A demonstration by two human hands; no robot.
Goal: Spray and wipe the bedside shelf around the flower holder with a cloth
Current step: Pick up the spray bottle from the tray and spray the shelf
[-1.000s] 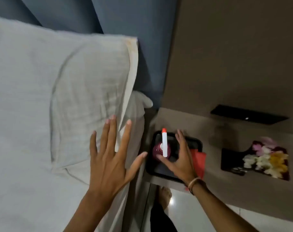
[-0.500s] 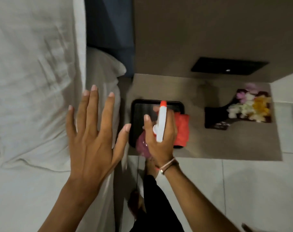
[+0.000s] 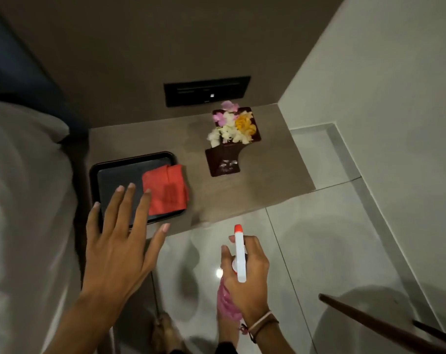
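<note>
My right hand (image 3: 247, 274) grips a pink spray bottle (image 3: 225, 302) with a white head and orange nozzle, held over the floor just in front of the brown bedside shelf (image 3: 268, 175). A folded red cloth (image 3: 165, 190) lies on the right part of a black tray (image 3: 130, 175) at the shelf's left end. My left hand (image 3: 117, 241) hovers open with spread fingers over the tray's near edge, its fingertips just left of the cloth. The dark flower holder (image 3: 223, 159), filled with white, pink and yellow flowers (image 3: 233, 125), stands on the right half of the shelf.
A white-sheeted bed (image 3: 20, 200) borders the shelf on the left. A black switch panel (image 3: 206, 93) is set in the wall behind the shelf. Glossy floor tiles (image 3: 331, 251) lie in front, and a dark wooden stick (image 3: 382, 325) crosses the lower right corner.
My right hand lifted the spray bottle off the tray and drew it back over the floor. My left hand moved from the bed to above the tray. The view swung right.
</note>
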